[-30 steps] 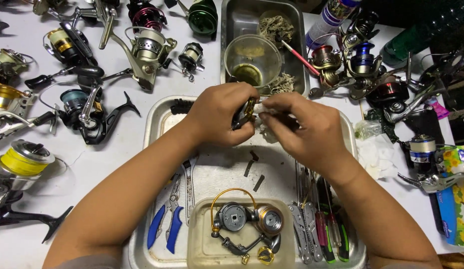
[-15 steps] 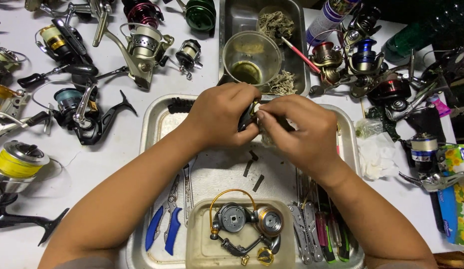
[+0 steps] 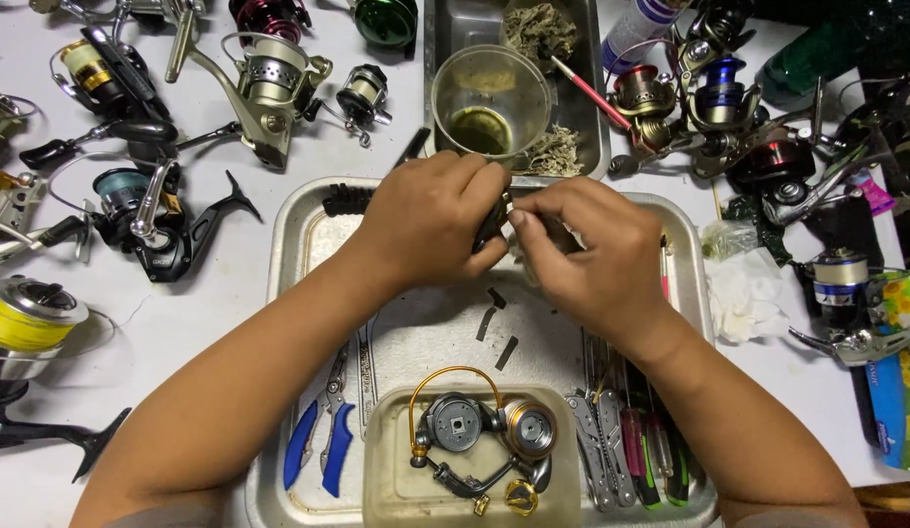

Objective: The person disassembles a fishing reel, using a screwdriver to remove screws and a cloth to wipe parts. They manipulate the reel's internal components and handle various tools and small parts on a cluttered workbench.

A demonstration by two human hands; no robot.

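While both hands are kept together over the metal tray, the scene is set out from near to far.

Nearest tub: a shallow plastic tub (image 3: pixel 471 486) is seen at the tray's near edge, holding a stripped spinning-reel body with a gold bail wire (image 3: pixel 455 376) and a spool (image 3: pixel 529 428).
Tools beside it: blue-handled pliers (image 3: pixel 323 445) lie to the left of the tub, and a row of multi-tools and screwdrivers (image 3: pixel 626 450) to its right.
Tray: a metal tray (image 3: pixel 298 244) carries all of this; small dark strips (image 3: pixel 494 323) lie loose on its bare middle.
Left hand: the left hand (image 3: pixel 425 220) is curled closed around a small dark reel part (image 3: pixel 492 223).
Right hand: the right hand (image 3: pixel 592 254) is pinched at the fingertips against the same part, touching the left hand.
Step in hand: a small piece is judged to be under fitting or removal at the part; which one cannot be told, since the fingers hide it.
Next move: a steady grip by the left hand and a fine fingertip action by the right are judged to be called for, over the tray so that nothing is lost.
Further back: a clear cup (image 3: pixel 491 101) with dark residue stands just beyond the hands.
Counter: a white counter (image 3: pixel 181 323) is crowded with spinning reels (image 3: pixel 264 83) on both sides.
Room: nothing beyond the counter is shown.
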